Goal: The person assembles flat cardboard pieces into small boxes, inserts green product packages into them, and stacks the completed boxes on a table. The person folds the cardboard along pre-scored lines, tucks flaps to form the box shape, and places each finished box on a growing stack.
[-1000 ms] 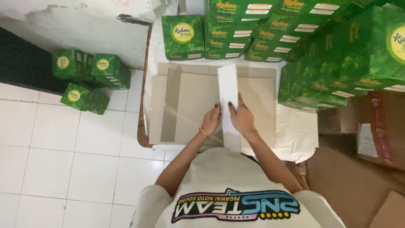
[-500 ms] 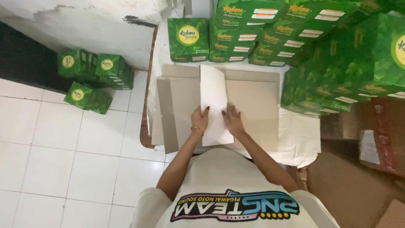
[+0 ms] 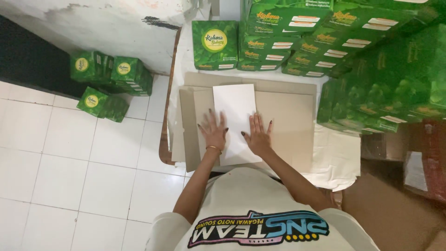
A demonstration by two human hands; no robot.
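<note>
The stacked green boxes (image 3: pixel 353 51) run off the top and right edges, so how many there are cannot be told, and the red carton (image 3: pixel 434 158) at the right is cut by the edge too. Both hands, left (image 3: pixel 213 132) and right (image 3: pixel 258 137), lie flat on the white sheet (image 3: pixel 236 111) and grey cardboard (image 3: pixel 288 125), covering what is beneath the palms, while the white cloth (image 3: pixel 337 158) hides the table. The person's shirt (image 3: pixel 260 209) blocks the cardboard's near edge.
</note>
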